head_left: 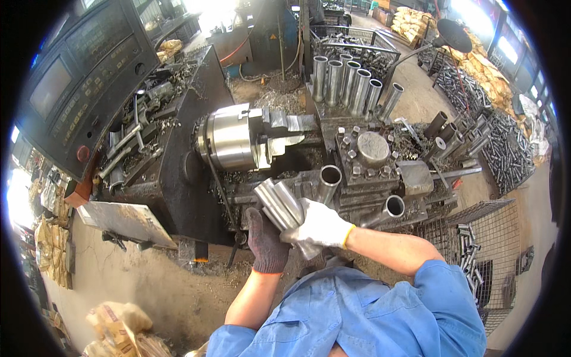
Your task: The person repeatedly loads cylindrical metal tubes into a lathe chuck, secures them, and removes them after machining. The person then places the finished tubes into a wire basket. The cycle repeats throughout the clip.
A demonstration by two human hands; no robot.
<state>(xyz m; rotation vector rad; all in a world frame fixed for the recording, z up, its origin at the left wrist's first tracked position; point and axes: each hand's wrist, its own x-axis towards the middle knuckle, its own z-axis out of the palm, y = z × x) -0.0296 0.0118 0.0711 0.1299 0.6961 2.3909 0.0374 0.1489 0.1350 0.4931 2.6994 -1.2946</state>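
Just in front of my body, both gloved hands close around a small bundle of shiny steel tubes [278, 204], tilted with their ends up and to the left. My left hand [266, 243], in a dark knit glove, cups the bundle from the left. My right hand [324, 224], in a white glove with a yellow cuff, grips it from the right, its fingers partly hidden. Beyond them are a lathe chuck [229, 138] with large jaws and a square tool post [373, 149] with bolts. One open tube [329, 177] stands right behind my right hand.
Several steel tubes [351, 88] stand in rows behind the tool post. Another tube [392, 207] lies tilted at the right. A control panel [83, 83] leans over the left side. Wire basket [485, 262] holds small parts at the lower right. Metal chips litter the machine.
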